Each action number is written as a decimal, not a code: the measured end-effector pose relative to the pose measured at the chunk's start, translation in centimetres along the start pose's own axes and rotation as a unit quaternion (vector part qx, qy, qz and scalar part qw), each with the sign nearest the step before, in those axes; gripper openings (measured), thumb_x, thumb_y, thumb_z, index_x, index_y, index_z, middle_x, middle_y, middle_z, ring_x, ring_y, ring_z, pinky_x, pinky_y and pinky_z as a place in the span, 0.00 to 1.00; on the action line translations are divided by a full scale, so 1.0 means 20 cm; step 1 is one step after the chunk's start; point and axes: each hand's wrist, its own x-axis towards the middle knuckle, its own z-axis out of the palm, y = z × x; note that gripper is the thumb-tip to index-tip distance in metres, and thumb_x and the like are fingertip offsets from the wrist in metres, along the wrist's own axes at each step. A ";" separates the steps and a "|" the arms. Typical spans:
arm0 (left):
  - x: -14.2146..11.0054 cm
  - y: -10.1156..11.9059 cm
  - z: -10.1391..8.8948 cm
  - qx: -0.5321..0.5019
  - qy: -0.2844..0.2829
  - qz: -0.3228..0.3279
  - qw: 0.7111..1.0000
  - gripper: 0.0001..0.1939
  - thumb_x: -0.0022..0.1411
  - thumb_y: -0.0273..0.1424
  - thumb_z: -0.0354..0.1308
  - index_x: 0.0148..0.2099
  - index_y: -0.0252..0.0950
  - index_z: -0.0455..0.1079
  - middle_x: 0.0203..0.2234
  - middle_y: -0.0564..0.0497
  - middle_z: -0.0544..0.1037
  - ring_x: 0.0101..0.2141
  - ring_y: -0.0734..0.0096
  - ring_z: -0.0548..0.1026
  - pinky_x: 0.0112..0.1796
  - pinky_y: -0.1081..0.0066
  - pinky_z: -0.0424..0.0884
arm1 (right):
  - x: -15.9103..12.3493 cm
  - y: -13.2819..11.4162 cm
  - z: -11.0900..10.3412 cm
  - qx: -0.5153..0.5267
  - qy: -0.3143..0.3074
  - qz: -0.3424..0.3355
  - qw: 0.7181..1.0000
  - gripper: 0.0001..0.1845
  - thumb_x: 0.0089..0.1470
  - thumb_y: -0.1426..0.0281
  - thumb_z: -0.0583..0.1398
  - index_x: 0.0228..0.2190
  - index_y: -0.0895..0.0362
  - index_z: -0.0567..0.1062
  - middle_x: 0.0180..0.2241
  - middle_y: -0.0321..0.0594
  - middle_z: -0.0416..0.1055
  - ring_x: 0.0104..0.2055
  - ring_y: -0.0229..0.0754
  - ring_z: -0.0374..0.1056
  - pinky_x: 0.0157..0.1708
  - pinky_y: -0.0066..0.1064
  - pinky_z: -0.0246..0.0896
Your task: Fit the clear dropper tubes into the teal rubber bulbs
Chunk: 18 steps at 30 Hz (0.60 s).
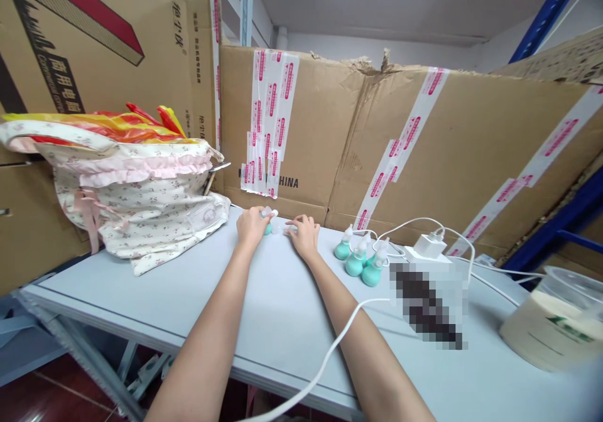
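Near the back of the grey table (277, 321), my left hand (252, 226) is closed around a small nasal aspirator (268, 228). Part of its teal bulb and some clear and white plastic show past the fingers; the rest is hidden. Just to the right, my right hand (304, 235) reaches over the tabletop with its fingers apart. Small clear plastic pieces (277, 228) lie between the two hands, too small to make out well. Several teal bulb aspirators with clear pointed tips, one of them a front bulb (372, 275), stand upright to the right of my right hand.
A floral cloth bag (141, 208) sits at the left. Taped cardboard (320, 127) walls the back. At the right are a white charger (428, 246), cables, a pixelated patch and a clear tub (551, 328) of pale contents. A white cable (330, 350) crosses my right forearm.
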 end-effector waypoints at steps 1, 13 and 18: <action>0.00 0.00 0.00 0.000 0.001 -0.001 1.000 0.17 0.53 0.46 0.50 0.29 0.40 0.73 0.28 0.47 0.77 0.34 0.62 0.73 0.32 0.70 0.61 | 0.00 0.01 0.00 0.003 0.011 0.019 1.000 0.12 0.55 0.65 0.54 0.41 0.46 0.72 0.44 0.39 0.62 0.46 0.42 0.53 0.40 0.33 0.42; 0.01 -0.02 0.02 0.013 0.007 0.019 1.000 0.18 0.55 0.46 0.48 0.33 0.41 0.74 0.29 0.46 0.77 0.33 0.61 0.72 0.32 0.70 0.60 | 0.02 0.06 0.05 0.090 -0.014 0.132 0.987 0.09 0.50 0.63 0.57 0.32 0.51 0.75 0.42 0.40 0.69 0.47 0.45 0.57 0.43 0.35 0.44; 0.01 -0.01 0.02 0.016 0.002 0.027 1.000 0.17 0.54 0.46 0.50 0.33 0.42 0.74 0.29 0.46 0.77 0.33 0.61 0.72 0.31 0.70 0.60 | 0.01 0.07 0.04 0.099 -0.025 0.139 0.985 0.09 0.50 0.63 0.57 0.32 0.50 0.76 0.42 0.40 0.69 0.47 0.45 0.57 0.43 0.36 0.44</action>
